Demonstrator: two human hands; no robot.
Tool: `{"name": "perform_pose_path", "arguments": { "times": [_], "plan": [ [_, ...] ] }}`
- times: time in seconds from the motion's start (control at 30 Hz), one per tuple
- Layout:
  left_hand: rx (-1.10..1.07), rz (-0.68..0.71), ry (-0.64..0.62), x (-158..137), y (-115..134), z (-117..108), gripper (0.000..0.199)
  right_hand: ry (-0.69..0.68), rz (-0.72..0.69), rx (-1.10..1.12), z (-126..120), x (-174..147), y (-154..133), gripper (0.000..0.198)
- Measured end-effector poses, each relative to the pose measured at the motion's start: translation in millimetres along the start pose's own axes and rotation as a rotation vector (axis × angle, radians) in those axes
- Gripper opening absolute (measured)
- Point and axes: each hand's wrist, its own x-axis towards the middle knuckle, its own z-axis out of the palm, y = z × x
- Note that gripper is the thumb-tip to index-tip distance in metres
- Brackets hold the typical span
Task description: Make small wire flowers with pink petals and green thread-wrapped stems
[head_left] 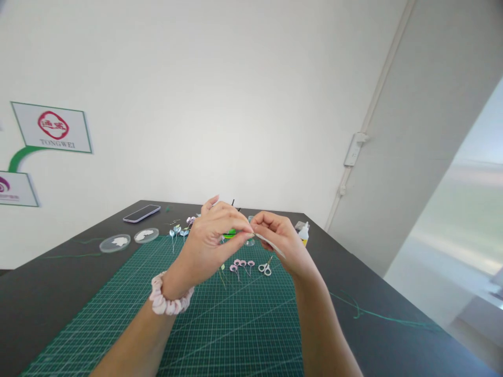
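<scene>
Above the green cutting mat [236, 324], your left hand [212, 230] pinched the tip of a thin pale strip [271, 244] that your right hand [281, 238] gripped in its fingers (white-handled scissors [266, 266] lay on that mat).

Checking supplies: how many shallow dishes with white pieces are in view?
2: the left dish on the table, and the right dish beside it, nearer the mat. The left hand may hide others.
</scene>
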Motion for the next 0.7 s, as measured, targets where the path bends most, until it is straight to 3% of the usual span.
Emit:
{"name": "perform_pose_path", "arguments": {
  "times": [0.3,0.4,0.53,0.6,0.7],
  "plan": [
    [-0.316,-0.370,0.026,0.4,-0.6,-0.8,0.009,-0.148,0.091,0.046,-9.9,-2.2,5.1,0.026],
    [-0.198,-0.352,0.041,1.4,-0.9,-0.8,0.010,-0.206,0.125,0.015,-9.8,-2.7,2.5,0.022],
    [0.033,-0.206,0.056,2.1,-2.8,-0.4,0.010,-0.257,0.172,-0.059,-8.2,-2.5,-2.1,0.019],
    [0.024,-0.180,0.041,1.9,-3.3,0.3,0.010,-0.267,0.186,-0.103,-8.8,-2.6,-3.6,0.019],
    [-0.093,-0.250,0.036,1.4,-2.7,1.3,0.010,-0.268,0.199,-0.106,-10.6,-3.5,-4.1,0.020]
  ]
}}
